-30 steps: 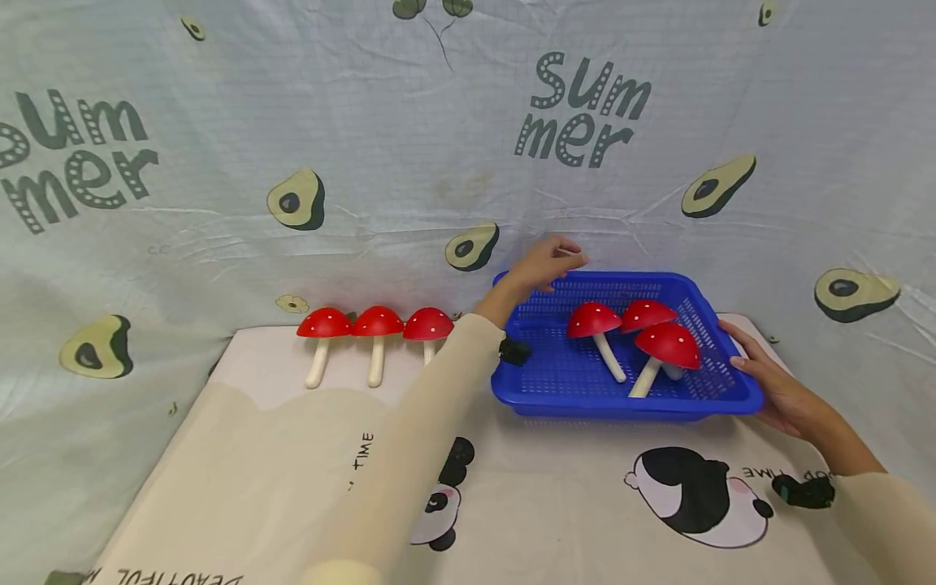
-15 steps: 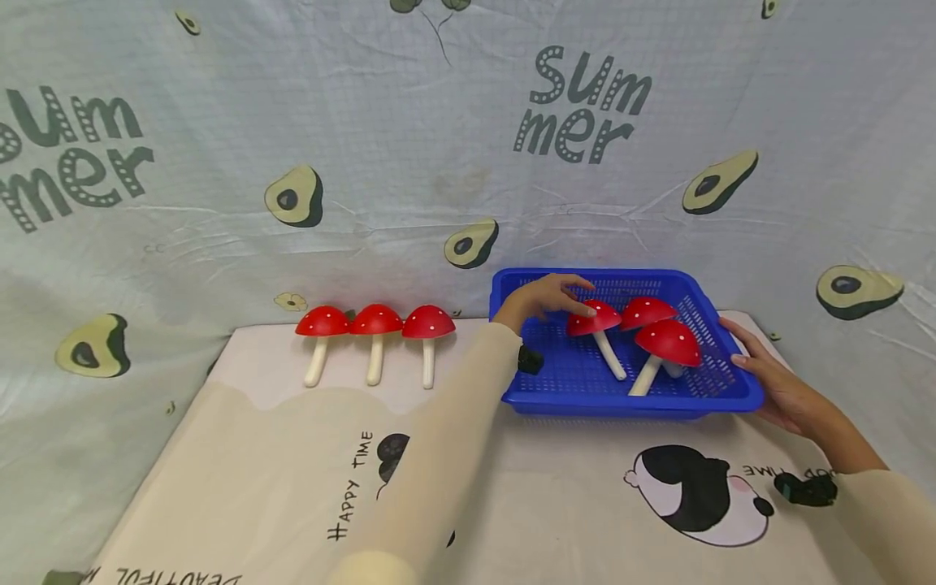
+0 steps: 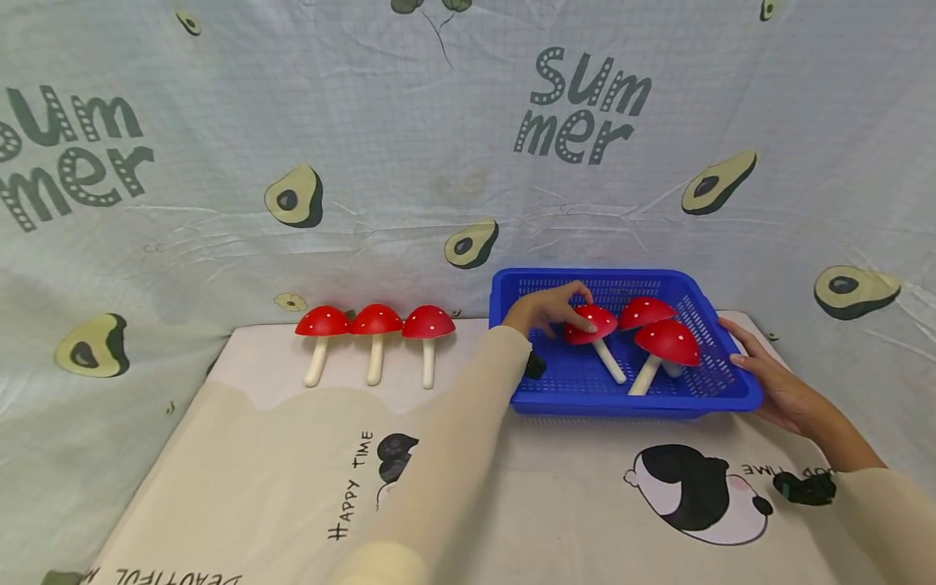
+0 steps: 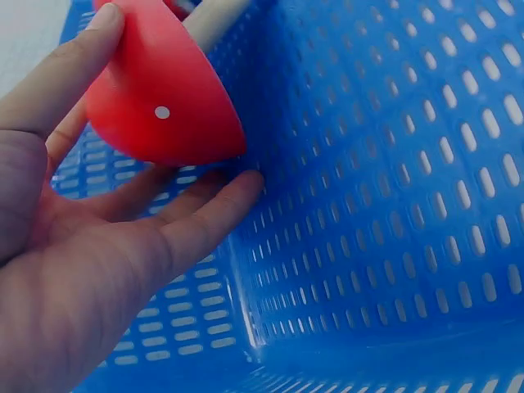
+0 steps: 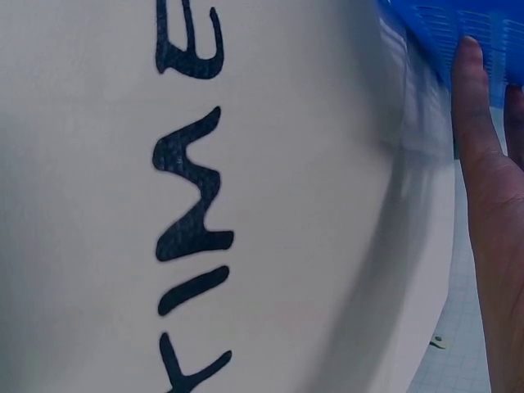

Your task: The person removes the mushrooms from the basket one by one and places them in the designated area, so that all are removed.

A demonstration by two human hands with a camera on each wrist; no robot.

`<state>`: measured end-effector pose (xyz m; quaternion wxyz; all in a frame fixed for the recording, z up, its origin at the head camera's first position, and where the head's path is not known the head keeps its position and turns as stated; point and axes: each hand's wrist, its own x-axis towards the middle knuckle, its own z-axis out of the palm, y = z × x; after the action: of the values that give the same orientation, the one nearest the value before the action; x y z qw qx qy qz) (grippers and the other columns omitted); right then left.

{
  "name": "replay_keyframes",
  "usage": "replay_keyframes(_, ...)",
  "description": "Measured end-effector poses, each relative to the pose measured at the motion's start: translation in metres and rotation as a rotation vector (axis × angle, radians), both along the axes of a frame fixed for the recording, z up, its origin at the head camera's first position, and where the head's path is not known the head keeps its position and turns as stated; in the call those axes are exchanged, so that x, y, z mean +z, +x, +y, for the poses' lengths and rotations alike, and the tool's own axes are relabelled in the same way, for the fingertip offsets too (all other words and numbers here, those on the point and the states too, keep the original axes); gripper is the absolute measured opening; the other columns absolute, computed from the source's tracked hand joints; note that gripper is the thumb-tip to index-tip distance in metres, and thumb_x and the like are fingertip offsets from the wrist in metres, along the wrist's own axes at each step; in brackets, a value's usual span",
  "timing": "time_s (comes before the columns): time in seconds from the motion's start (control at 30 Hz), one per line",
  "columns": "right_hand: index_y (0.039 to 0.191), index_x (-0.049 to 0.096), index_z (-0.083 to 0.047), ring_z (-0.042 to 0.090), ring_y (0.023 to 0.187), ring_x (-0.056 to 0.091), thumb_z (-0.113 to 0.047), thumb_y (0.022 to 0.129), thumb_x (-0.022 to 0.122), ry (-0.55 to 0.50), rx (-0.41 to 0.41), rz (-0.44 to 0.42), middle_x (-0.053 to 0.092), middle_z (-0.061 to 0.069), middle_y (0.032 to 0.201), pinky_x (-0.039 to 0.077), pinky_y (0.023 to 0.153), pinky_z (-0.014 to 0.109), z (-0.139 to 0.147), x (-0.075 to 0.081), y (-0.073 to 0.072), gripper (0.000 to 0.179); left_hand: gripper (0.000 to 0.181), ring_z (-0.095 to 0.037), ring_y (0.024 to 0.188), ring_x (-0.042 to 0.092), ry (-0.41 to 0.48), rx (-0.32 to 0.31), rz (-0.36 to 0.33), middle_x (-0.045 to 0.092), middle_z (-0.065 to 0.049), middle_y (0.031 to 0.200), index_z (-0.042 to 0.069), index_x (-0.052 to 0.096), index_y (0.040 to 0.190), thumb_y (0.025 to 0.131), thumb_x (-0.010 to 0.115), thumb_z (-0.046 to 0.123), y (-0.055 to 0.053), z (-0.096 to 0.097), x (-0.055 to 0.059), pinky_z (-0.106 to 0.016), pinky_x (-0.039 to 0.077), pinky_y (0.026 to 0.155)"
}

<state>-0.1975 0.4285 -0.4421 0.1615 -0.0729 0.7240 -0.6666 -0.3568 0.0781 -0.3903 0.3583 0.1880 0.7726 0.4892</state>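
Observation:
A red-capped toy mushroom (image 3: 590, 324) with white dots lies in the blue plastic basket (image 3: 570, 410). My left hand (image 3: 548, 309) reaches over the basket's left side and pinches its cap, thumb on one side and index finger on the other. The left wrist view shows the mushroom cap (image 4: 164, 98) up close, the other fingers spread below it near the slotted wall. Two more toy mushrooms, one at the back (image 3: 647, 312) and one in front (image 3: 667, 344), sit to its right. My right hand (image 3: 778, 394) rests against the basket's right side with fairly straight fingers; its thumb (image 5: 469, 106) touches the wall.
Three more toy mushrooms stand in a row at the left, against the back cloth: one left (image 3: 323, 322), one middle (image 3: 376, 320), one right (image 3: 428, 323). A printed cloth (image 3: 278, 455) covers the table. Behind it hangs an avocado-patterned cloth (image 3: 387, 146).
My left hand has come down from above the basket's back rim to the nearest mushroom and taken its cap, which has shifted slightly left. My right hand stays at the basket's side.

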Motion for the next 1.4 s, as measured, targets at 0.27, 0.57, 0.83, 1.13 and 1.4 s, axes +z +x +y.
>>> replay_keyframes(0.27, 0.159, 0.006, -0.05, 0.012, 0.105, 0.067, -0.025, 0.111, 0.032, -0.016, 0.012, -0.002, 0.028, -0.009, 0.138, 0.061, 0.082, 0.044, 0.001, -0.001, -0.001, 0.061, 0.041, -0.037, 0.124, 0.052, -0.028, -0.015, 0.179, 0.047, -0.014, 0.138, 0.011, 0.047, 0.12, 0.09, 0.075, 0.014, 0.002, 0.003, -0.001, -0.06, 0.051, 0.098)
replay_keyframes(0.57, 0.159, 0.005, -0.051, 0.01, 0.106, 0.065, -0.027, 0.111, 0.031, 0.023, 0.005, -0.003, 0.021, -0.002, 0.145, 0.061, 0.082, 0.045, 0.002, -0.001, -0.002, 0.06, 0.064, -0.026, 0.127, 0.045, -0.17, -0.178, 0.287, 0.045, -0.009, 0.144, 0.022, 0.046, 0.143, 0.089, 0.078, 0.025, 0.009, 0.012, -0.002, -0.042, 0.048, 0.104)
replay_keyframes(0.83, 0.16, 0.003, -0.051, 0.008, 0.106, 0.065, -0.028, 0.11, 0.032, 0.048, -0.006, 0.006, 0.007, 0.015, 0.152, 0.061, 0.082, 0.046, -0.002, -0.001, -0.003, 0.061, 0.06, -0.025, 0.122, 0.047, -0.112, -0.179, 0.313, 0.046, -0.008, 0.139, 0.024, 0.048, 0.141, 0.089, 0.078, 0.023, 0.008, 0.014, -0.004, -0.039, 0.052, 0.098)
replay_keyframes(1.13, 0.159, 0.005, -0.051, 0.009, 0.106, 0.066, -0.027, 0.111, 0.031, 0.021, 0.0, 0.006, 0.021, -0.001, 0.146, 0.061, 0.082, 0.045, -0.001, -0.001, -0.003, 0.06, 0.051, -0.025, 0.126, 0.046, -0.013, -0.16, 0.462, 0.046, -0.009, 0.145, 0.025, 0.048, 0.148, 0.099, 0.064, 0.031, 0.0, 0.009, 0.008, -0.036, 0.051, 0.098)
replay_keyframes(1.4, 0.16, 0.005, -0.049, 0.011, 0.106, 0.066, -0.025, 0.111, 0.03, -0.012, 0.025, 0.011, 0.026, -0.008, 0.14, 0.061, 0.082, 0.045, 0.002, -0.002, -0.003, 0.06, 0.04, -0.025, 0.118, 0.054, 0.285, 0.016, 0.331, 0.051, -0.008, 0.141, 0.018, 0.058, 0.138, 0.099, 0.065, 0.023, 0.006, -0.004, 0.026, -0.05, 0.059, 0.089)
